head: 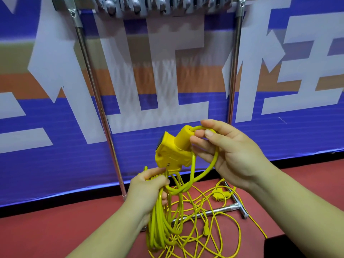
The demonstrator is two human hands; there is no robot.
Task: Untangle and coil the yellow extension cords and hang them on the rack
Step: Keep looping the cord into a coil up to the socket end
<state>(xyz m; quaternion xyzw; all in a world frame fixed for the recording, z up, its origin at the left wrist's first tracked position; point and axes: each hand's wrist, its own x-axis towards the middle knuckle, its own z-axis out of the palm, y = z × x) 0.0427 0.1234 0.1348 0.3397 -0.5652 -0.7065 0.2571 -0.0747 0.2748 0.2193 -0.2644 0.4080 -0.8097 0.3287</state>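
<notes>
Left post (pixel 98 101): it stands just left of the hands, so a wide swing of the coil could knock it.
Left hand (pixel 149 185): the fingers (pixel 158 171) are curled round the gathered loops; if they loosen, the loops likely slide apart and the coiling is lost.
Coil (pixel 160 220): it hangs from the left hand down towards the red floor (pixel 55 229); its low end sits among the loose cords and could drag them up when lifted.
Hooks (pixel 158 6): they are on the top bar, far above the hands, with open room between the posts for the lift.
Socket block (pixel 173 151): it is held up between the hands; it looks heavy and could swing and pull the loops.
Loose cords (pixel 204 229): they lie tangled on the floor across the rack foot, where they may snag.
Right hand (pixel 229 151): the thumb and forefinger pinch the cord by the block's neck; the other fingers are loosely spread under it.
Rack foot (pixel 236 205): its bar end lies at the right, near the floor's edge.
</notes>
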